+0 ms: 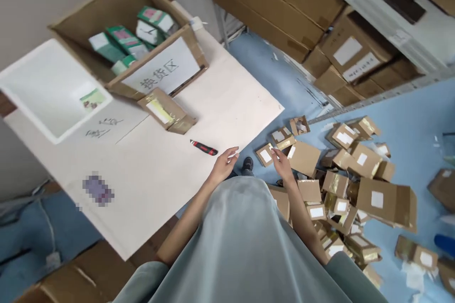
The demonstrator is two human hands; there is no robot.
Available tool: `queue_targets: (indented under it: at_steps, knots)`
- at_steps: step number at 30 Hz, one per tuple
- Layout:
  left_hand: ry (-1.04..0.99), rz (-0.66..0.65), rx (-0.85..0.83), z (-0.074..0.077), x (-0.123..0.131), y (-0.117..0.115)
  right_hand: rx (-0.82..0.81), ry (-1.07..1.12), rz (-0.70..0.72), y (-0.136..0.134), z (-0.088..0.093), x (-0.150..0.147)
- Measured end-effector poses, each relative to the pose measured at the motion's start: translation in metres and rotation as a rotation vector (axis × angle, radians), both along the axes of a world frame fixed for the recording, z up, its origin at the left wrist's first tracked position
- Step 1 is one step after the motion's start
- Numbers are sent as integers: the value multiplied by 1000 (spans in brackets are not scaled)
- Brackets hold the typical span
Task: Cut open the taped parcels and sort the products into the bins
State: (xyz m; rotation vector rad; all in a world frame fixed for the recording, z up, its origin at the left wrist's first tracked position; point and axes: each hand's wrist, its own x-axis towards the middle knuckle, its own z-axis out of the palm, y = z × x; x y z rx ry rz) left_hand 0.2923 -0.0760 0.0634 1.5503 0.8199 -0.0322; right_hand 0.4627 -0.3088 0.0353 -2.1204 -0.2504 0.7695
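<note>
My left hand (225, 163) hovers by the near right edge of the white table (152, 180), its fingers loosely spread and nothing in it. Closest to it on the tabletop lies a red and black utility knife (204, 147). My right hand (282, 164) hangs in the air off the table, above the boxes on the floor, with loosely extended fingers and no object visible in it. Farther back, a small taped cardboard box (167, 111) with a label leans against or stands close to a large open carton (122, 86).
Several green and white boxes (124, 41) sit inside the carton. Left of it is a white bin (53, 138) holding a green packet (93, 99). A blurred purple item (98, 189) lies on the table. Opened boxes (377, 199) litter the floor; shelving (401, 85) stands right.
</note>
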Motion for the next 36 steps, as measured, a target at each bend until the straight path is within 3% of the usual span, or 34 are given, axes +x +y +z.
queue_targets:
  at_steps: [6, 12, 17, 23, 26, 30, 36]
  knots:
    - [-9, 356, 48, 16, -72, 31, 22, -45, 401, 104, 7, 15]
    - [-21, 616, 38, 14, -140, 47, 66, -142, 682, 216, 21, -27]
    - [-48, 687, 11, 8, -184, 64, 40, -303, 760, 320, 16, -79]
    - [-76, 710, 22, 2, -225, 95, -157, -367, 679, 426, -11, -121]
    - [-89, 716, 39, 2, -239, 108, -213, -367, 593, 449, -23, -136]
    - [-106, 719, 49, 6, -250, 124, -268, -444, 528, 456, -27, -151]
    - [-97, 770, 52, 0, -260, 149, -172, -514, 639, 444, -3, -151]
